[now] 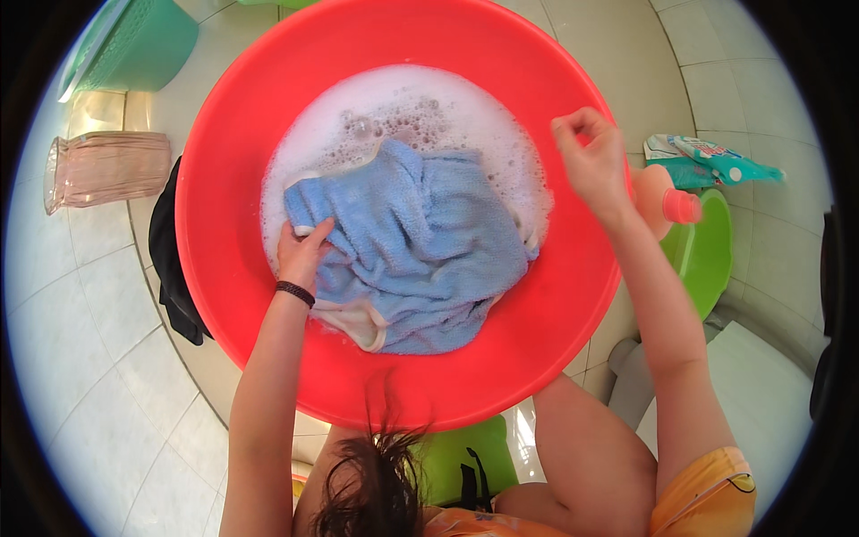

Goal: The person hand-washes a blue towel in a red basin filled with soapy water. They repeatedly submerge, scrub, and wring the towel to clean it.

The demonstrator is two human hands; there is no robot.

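A large red plastic basin (402, 393) stands before me with white suds (416, 87) in its bottom. A blue terry cloth garment with pale trim (429, 235) lies wet and rumpled in the foam. My left hand (303, 252), a dark braided band at its wrist, grips the cloth's left edge between thumb and fingers. Raised over the basin's right side is my right hand (590, 151), its fingers curled in with thumb and fingertips close together; nothing shows in it.
Right of the basin are a bottle with a pink cap (681, 206), a teal detergent bag (711, 161) and a green basin (711, 252). A teal basket (144, 50), a pinkish clear plastic container (111, 169) and black fabric (174, 268) are at left.
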